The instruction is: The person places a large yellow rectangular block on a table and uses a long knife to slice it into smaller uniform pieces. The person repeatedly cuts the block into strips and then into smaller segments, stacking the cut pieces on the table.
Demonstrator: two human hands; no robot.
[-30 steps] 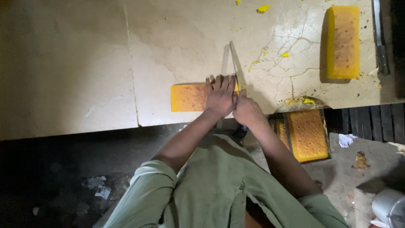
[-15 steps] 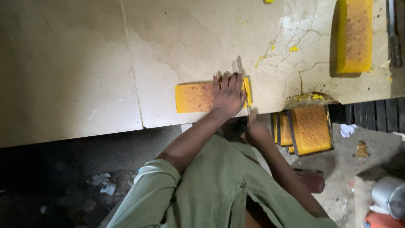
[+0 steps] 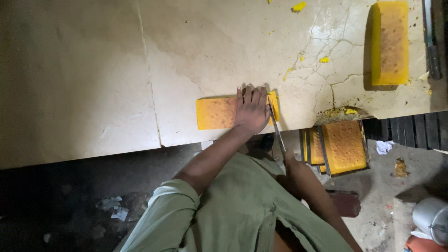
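Observation:
My left hand (image 3: pixel 251 110) lies flat on a yellow-orange block (image 3: pixel 215 113) near the front edge of the pale stone worktop (image 3: pixel 93 84). A thin slice (image 3: pixel 274 105) stands cut off at the block's right end. My right hand (image 3: pixel 288 158) is below the table edge, gripping the handle of a long knife (image 3: pixel 276 126) whose blade runs up between the block and the slice. The hand is partly hidden in shadow.
A second, larger yellow block (image 3: pixel 390 43) lies at the worktop's far right, with a metal tool (image 3: pixel 431 46) beside it. Yellow crumbs (image 3: pixel 298 6) dot the cracked top. Below the edge, several cut slices stand in a tray (image 3: pixel 343 147). A metal pot (image 3: pixel 431 219) sits on the floor.
The knife has been drawn back toward me through the block, and my right hand has dropped from the worktop to below its edge. My left hand stays on the block.

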